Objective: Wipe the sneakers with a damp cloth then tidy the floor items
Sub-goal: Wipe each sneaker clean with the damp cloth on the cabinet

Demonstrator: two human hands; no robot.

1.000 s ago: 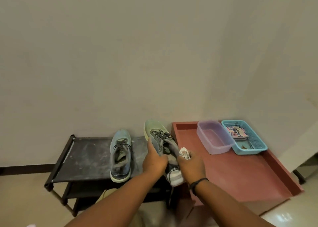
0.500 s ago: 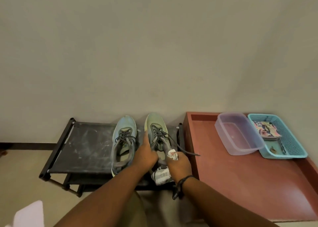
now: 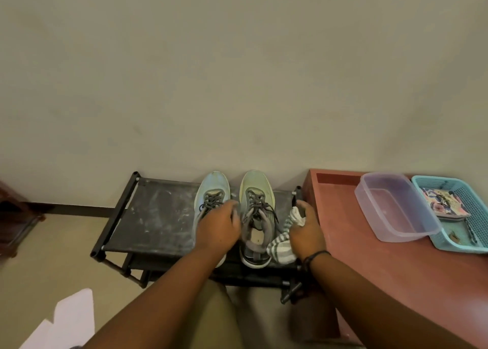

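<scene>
Sneaker (image 3: 256,216) now outside left grip (image 3: 217,227)

**Cloth, plastic and dusty fabric**

The two sneakers (image 3: 256,216) look like matt knit cloth with woven laces and rubbery soles. The striped cloth (image 3: 281,248) is soft, ribbed fabric. The rack (image 3: 153,216) has a dull black fabric shelf, smeared with pale dust. The tub (image 3: 396,208) is cloudy, smooth plastic; the basket (image 3: 470,216) is perforated turquoise plastic.

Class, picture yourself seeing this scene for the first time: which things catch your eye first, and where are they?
Two pale sneakers stand side by side on the black rack against the wall. The right hand grips a striped cloth beside them. On the red table sits a teal basket.
</scene>
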